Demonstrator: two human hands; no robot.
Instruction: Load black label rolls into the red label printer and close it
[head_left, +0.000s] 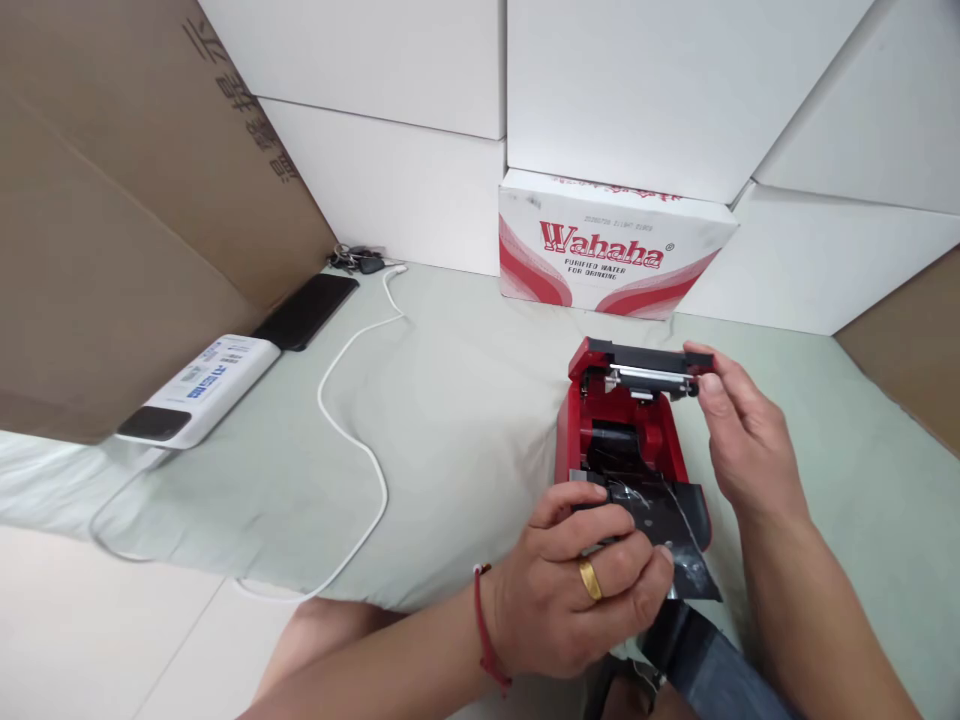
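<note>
Clearly, the weak point is the thin black film (679, 545), draped over the near edge of the red machine (670, 440), which sits on the right of the pale green cloth (457, 420) with its lid (637, 357) raised at the far end. The film looks creased and glossy; a sideways pull could wrinkle it further, skew it or tear it, and a slack stretch could catch on the machine's front corners. Inside, a dark roll (611, 437) lies in the well; too hard a tug might unwind it or lift it from its seat.

The left hand (577, 580) seems to pinch the film's left side, thumb on top, knuckles against the machine's near edge. The right hand (754, 440) grasps the lid's right end between thumb and fingers, close to a metal rod and roller (649, 380). Should that grip slip, the lid could drop onto the film or nip a fingertip.

Nearer, a dark strip (712, 660) runs down toward the person; whether it joins the film I cannot tell. If it does, a leg shifting beneath could drag it.

The cloth is soft and rumpled, so the machine might rock under uneven pressure. Just beyond stands a water carton (607, 250). The white cable (382, 480), looping well to the left, seems a small snag risk, and only for a wandering left forearm.
</note>
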